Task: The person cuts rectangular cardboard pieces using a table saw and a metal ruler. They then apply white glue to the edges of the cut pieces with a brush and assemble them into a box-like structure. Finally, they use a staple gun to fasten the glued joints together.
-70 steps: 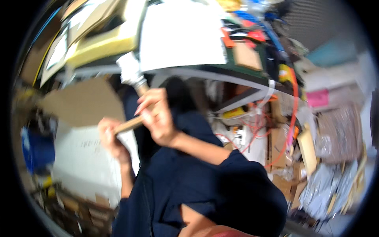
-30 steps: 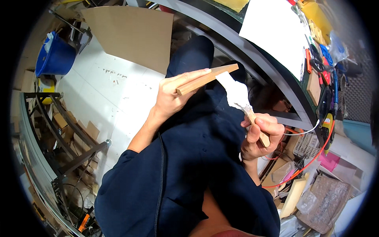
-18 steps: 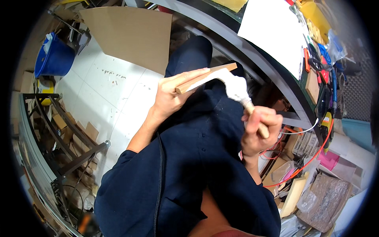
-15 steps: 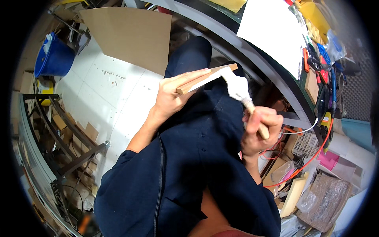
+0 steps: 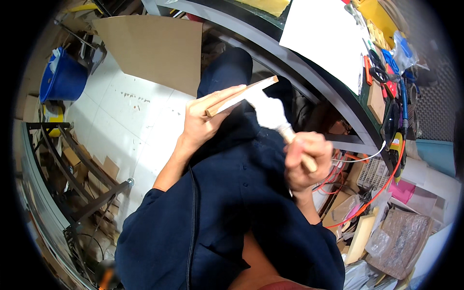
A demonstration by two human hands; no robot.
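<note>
the left hand has its grip closed on the lower-left end of a wooden strip, fingers laid along its upper side, tilting it over the lap in front of the dark blue clothing. the right hand has its grip wrapped around the handle of a brush whose head is thick with white; the tip seems to meet the strip's whitened face. bare wood shows at the 2 ends. the step in hand looks like coating that 1 face; the next move probably calls for light strokes toward the ends, the strip kept steady and the fingers clear of the wet white. beyond, a white sheet lies on the counter.
</note>
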